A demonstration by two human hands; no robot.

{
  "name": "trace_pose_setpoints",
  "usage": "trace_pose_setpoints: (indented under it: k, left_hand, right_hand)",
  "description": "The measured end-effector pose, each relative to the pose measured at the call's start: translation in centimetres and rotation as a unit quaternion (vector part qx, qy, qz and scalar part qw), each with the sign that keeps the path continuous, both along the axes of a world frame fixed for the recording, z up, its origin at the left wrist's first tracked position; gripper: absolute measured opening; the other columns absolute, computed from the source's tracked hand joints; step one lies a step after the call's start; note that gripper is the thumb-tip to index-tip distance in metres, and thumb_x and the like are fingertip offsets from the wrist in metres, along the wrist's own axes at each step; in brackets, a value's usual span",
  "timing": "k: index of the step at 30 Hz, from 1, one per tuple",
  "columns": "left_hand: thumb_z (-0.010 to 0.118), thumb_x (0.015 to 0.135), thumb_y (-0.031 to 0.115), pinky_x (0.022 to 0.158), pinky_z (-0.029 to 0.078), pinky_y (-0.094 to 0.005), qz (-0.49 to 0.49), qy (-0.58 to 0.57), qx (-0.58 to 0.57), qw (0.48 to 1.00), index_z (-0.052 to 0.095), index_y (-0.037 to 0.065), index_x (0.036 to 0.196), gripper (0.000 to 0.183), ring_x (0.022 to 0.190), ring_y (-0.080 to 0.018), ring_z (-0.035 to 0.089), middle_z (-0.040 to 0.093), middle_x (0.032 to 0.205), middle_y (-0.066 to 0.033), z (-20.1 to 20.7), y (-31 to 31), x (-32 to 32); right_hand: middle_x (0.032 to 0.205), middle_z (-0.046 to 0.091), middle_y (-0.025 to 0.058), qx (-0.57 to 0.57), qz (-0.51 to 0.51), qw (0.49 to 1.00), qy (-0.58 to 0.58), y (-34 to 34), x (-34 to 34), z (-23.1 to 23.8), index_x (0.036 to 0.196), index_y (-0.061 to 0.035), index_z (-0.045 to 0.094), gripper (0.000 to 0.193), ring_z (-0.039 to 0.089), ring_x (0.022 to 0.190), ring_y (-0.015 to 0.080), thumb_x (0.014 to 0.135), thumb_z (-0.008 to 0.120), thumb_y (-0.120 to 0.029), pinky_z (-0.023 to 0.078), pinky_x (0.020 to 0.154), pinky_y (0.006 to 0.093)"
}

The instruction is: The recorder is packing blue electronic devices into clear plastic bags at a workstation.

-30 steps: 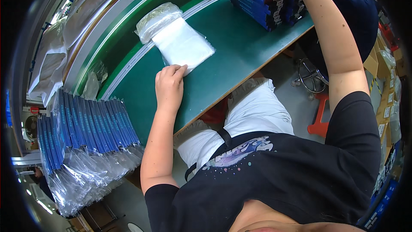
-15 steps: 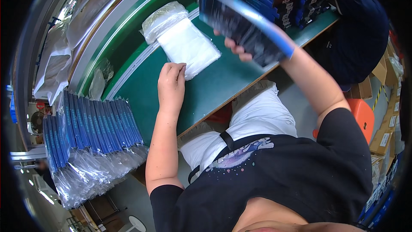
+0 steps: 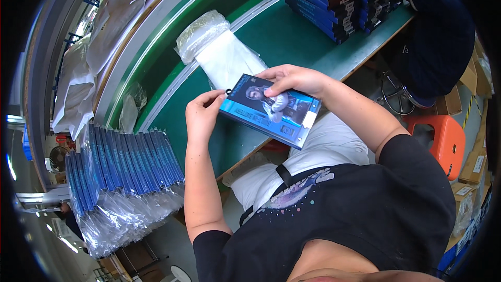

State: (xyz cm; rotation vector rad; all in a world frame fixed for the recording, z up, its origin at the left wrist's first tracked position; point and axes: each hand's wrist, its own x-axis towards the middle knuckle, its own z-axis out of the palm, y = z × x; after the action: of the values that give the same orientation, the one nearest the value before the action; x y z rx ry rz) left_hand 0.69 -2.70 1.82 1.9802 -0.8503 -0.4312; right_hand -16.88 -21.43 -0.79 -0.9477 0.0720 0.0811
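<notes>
A flat blue-and-black printed box is tilted over the green workbench, in front of my body. My right hand grips it by its far side, thumb lying across the printed face. At the box's left corner, my left hand is closed in a pinch at the near edge of a plastic bag. That bag belongs to a pile of thin whitish plastic bags lying on the bench, whose near end is partly hidden behind the box and my fingers.
Bagged blue boxes stand in a row at the left. Stacks of unbagged boxes rise at the far right. Another person in dark clothing is beyond them. An orange stool stands at right; a crumpled clear bag lies by the bench rail.
My right hand has brought the box leftward and down from the upper right, to my left fingers. The left hand has shifted slightly down, still pinched.
</notes>
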Motion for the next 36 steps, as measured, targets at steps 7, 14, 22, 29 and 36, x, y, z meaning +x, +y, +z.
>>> trace_pose_setpoints:
  k: [7,14,22,29,36]
  left_hand:
    - [0.063,0.083,0.002,0.064,0.048,-0.0232,-0.009,-0.007,0.037,0.999,0.071,-0.002,0.097,0.017,0.068,-0.0081,0.06,0.068,0.078,-0.0052,0.0,-0.1,-0.4]
    - [0.061,0.079,-0.004,0.066,0.049,-0.029,-0.001,-0.224,-0.051,0.973,0.068,-0.001,0.099,0.022,0.069,-0.0158,0.06,0.063,0.078,-0.0075,0.3,0.4,-3.7]
    - [0.063,0.081,-0.006,0.07,0.049,-0.0328,-0.112,-0.385,-0.081,0.913,0.065,0.001,0.108,0.027,0.075,-0.0219,0.06,0.062,0.082,-0.0097,-1.7,2.9,-5.4]
    - [0.057,0.095,0.025,0.087,0.05,-0.0328,0.055,0.36,-0.31,0.878,0.052,-0.003,0.121,0.039,0.098,-0.0192,0.063,0.063,0.113,-0.0107,-4.1,2.9,-5.9]
    - [0.057,0.09,0.015,0.091,0.051,-0.0413,0.043,0.489,-0.32,0.81,0.051,-0.005,0.122,0.038,0.103,-0.0279,0.062,0.061,0.114,-0.0183,-3.1,2.1,-5.8]
  right_hand:
    - [0.129,0.053,0.0207,-0.102,-0.131,0.986,-0.014,1.0,0.2,-1.9,0.14,0.0129,0.028,0.066,0.057,0.112,0.0186,0.084,0.06,-0.001,0.045,0.095,0.0297]
    - [0.132,0.049,0.0211,-0.299,-0.272,0.912,-0.066,5.1,-0.7,-1.9,0.151,-0.0032,0.012,0.077,0.053,0.115,0.0202,0.088,0.056,-0.002,0.041,0.098,0.0292]
    - [0.127,0.053,0.0154,-0.162,-0.214,0.963,-0.039,4.5,-1.5,-1.0,0.145,0.0018,0.03,0.063,0.053,0.11,0.0154,0.088,0.056,0.001,0.043,0.096,0.0285]
    - [0.106,0.061,0.0114,-0.108,-0.205,0.972,-0.035,5.9,-2.3,-1.1,0.114,0.0031,0.05,0.038,0.061,0.094,0.0142,0.083,0.069,-0.003,0.051,0.082,0.0278]
    - [0.104,0.059,0.0116,-0.119,-0.107,0.987,-0.02,6.1,-2.5,-1.3,0.126,0.0009,0.045,0.058,0.06,0.089,0.0124,0.077,0.077,-0.005,0.052,0.075,0.027]
